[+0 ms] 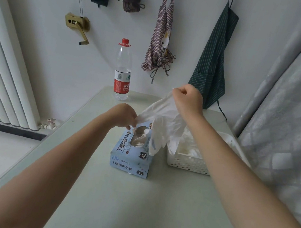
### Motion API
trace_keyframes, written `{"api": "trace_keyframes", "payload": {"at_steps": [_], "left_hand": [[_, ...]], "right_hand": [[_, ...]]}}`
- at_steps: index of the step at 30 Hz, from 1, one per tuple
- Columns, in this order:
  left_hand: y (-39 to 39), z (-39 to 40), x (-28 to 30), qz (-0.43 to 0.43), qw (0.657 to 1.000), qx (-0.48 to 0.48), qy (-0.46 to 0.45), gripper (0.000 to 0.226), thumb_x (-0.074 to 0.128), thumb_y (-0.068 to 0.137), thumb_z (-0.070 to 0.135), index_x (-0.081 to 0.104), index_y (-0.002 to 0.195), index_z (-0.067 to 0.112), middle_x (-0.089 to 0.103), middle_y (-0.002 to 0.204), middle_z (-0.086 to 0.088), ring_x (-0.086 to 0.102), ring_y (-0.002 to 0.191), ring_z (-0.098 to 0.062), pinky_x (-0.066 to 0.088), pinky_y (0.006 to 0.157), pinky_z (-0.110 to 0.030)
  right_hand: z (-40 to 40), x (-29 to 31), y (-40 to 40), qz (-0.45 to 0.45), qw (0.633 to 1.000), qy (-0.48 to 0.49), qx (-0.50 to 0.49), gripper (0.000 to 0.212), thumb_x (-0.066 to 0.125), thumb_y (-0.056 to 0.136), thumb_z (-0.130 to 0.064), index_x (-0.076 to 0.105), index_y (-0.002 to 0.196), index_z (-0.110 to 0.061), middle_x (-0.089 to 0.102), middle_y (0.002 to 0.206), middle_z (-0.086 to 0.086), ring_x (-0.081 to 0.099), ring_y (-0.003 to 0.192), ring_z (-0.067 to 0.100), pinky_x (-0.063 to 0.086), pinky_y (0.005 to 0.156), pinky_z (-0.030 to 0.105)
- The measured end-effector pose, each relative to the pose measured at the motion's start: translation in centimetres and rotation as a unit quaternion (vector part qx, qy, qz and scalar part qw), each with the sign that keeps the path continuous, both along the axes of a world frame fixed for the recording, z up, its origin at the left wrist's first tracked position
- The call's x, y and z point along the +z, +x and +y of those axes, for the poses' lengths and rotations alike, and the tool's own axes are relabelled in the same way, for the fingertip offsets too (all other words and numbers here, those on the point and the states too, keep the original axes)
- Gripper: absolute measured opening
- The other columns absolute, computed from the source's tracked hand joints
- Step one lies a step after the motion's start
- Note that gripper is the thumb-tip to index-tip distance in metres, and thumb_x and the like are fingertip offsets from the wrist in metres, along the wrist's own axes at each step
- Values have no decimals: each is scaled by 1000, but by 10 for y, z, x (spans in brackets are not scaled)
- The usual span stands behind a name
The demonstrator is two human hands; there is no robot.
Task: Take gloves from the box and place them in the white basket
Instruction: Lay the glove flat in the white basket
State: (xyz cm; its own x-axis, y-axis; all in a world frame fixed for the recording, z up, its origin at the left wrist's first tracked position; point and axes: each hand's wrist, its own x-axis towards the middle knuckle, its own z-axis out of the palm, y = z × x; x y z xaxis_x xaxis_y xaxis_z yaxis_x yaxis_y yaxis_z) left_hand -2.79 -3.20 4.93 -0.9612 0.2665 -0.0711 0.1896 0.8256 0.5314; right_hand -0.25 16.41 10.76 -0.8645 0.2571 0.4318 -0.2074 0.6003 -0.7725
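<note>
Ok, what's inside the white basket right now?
The white basket holds crumpled white gloves along its near side. The right hand and its forearm, plus the hanging glove, cover the rest, so how full it is cannot be told.

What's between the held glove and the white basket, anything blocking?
Nothing visible. The glove, held by both the left hand and right hand, hangs over the box, with the white basket directly beside it.
</note>
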Motion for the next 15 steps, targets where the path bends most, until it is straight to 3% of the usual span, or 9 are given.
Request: {"api": "trace_keyframes", "payload": {"at_steps": [1,2,5,8,11,13,15], "left_hand": [[1,3,5,34,999,-11,-12,31,62,89,9,69,119,10,71,115,-3,67,101,-18,48,88,-29],[2,5,11,45,998,-31,37,38,62,89,8,64,126,14,66,123,-2,63,108,-18,48,90,-28],[9,15,26,-31,947,-103,302,42,68,85,14,62,125,23,68,120,2,64,110,-15,50,96,-31],[7,23,21,-44,945,-88,312,36,76,78,27,70,112,17,74,107,-2,69,103,-22,50,99,-43],[7,23,8,-111,930,-40,349,49,79,70,34,69,109,4,70,110,-20,66,105,-39,49,99,-53],[5,22,0,-158,906,-30,391,46,77,78,28,65,111,-1,66,115,-26,64,108,-43,48,101,-52],[5,22,-5,-188,880,-25,436,29,69,88,20,63,109,1,67,103,-22,67,93,-37,50,98,-46]], "right_hand": [[-3,-1,0,-10,1000,7,18,25,54,86,-20,62,92,2,56,77,0,46,68,11,38,57,23],[-6,-1,0,-22,999,17,38,24,55,86,-21,62,92,1,57,78,-1,48,69,11,39,58,25],[-14,1,3,-41,994,30,98,20,55,87,-21,63,89,-3,56,75,-4,49,69,11,39,60,26],[-16,5,5,-12,995,6,100,13,52,91,-20,60,87,-11,50,69,-8,46,63,7,37,56,23],[-5,8,2,34,996,-51,58,14,47,96,-21,57,94,-11,50,75,-7,45,64,7,38,58,23],[10,6,-4,41,996,-81,18,13,45,97,-21,53,92,-12,48,76,-6,44,65,7,37,59,23],[26,-1,-10,14,996,-88,-9,14,44,97,-20,50,88,-11,46,74,-4,41,65,10,36,59,27]]}}
